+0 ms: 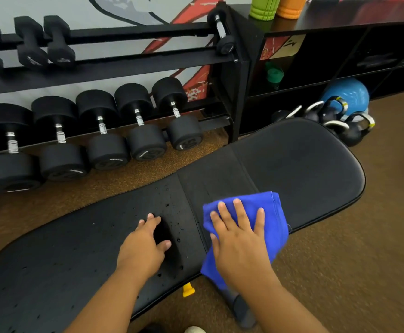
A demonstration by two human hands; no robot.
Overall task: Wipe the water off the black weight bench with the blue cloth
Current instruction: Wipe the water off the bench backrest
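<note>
blue cloth [263,212]: soft, limp, light, press flat, don't pinch | right hand [239,239] splayed flat on it | left hand [145,246] open, braced on black weight bench [299,164] | droplets [169,207] beside left hand

Two arms come in from the bottom of the view, and both are bare all the way down, with no sleeves. The left hand [145,246] has no glove, and no ring shows on the fingers you can see. The right hand [240,239] has no glove on it either, and its fingers look plain, with short, clean nails. Both wrists are bare, with no watch or band. At the very bottom edge, a small pale rounded shape [194,329] peeks in; it may be a shoe tip, but too little shows.
</note>
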